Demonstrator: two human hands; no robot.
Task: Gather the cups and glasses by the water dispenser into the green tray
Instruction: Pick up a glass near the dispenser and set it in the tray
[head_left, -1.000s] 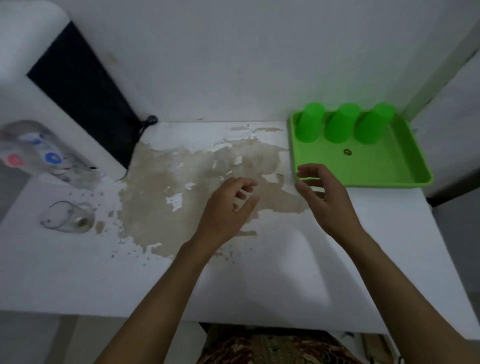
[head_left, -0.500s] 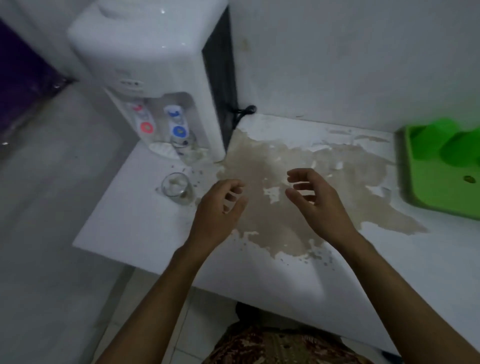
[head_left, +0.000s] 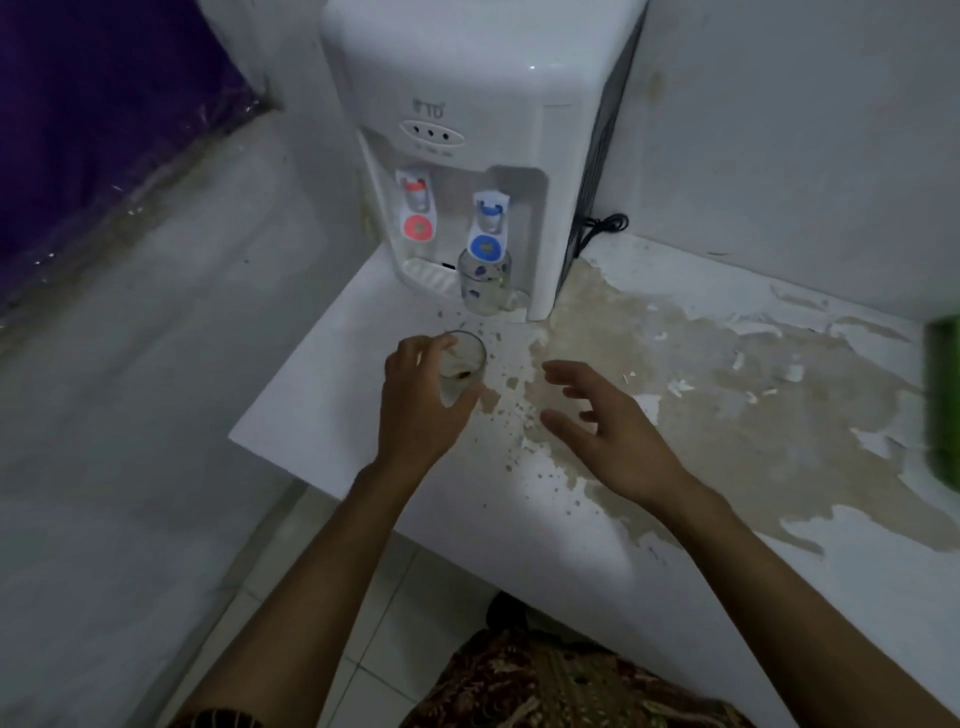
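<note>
Down near the table's left front corner stands a clear drinking glass (head_left: 464, 366), upright on the white tabletop (head_left: 332, 410), just in front of the water dispenser (head_left: 483, 150). The left hand (head_left: 421, 402) is wrapped around it from the left — fingers curled at the rim, thumb low against the near side, so the hand is closing on the glass; whether it grips firmly cannot be told. The right hand (head_left: 613, 436) hovers just beside it to the right, fingers spread and loose, holding nothing. A second glass (head_left: 484, 283), patterned with dark dots, sits under the blue tap (head_left: 487, 228) on the dispenser's drip tray; the red tap (head_left: 417, 210) is to its left. Small flecks of peeled coating scatter between the two glasses. A broad brownish worn patch (head_left: 727, 395) spreads over the tabletop to the right of the hands. At the far right edge, well apart from the glasses, only a sliver of the green tray (head_left: 943, 395) shows — blurred. A black cable (head_left: 605, 226) loops behind the dispenser against the white wall.
</note>
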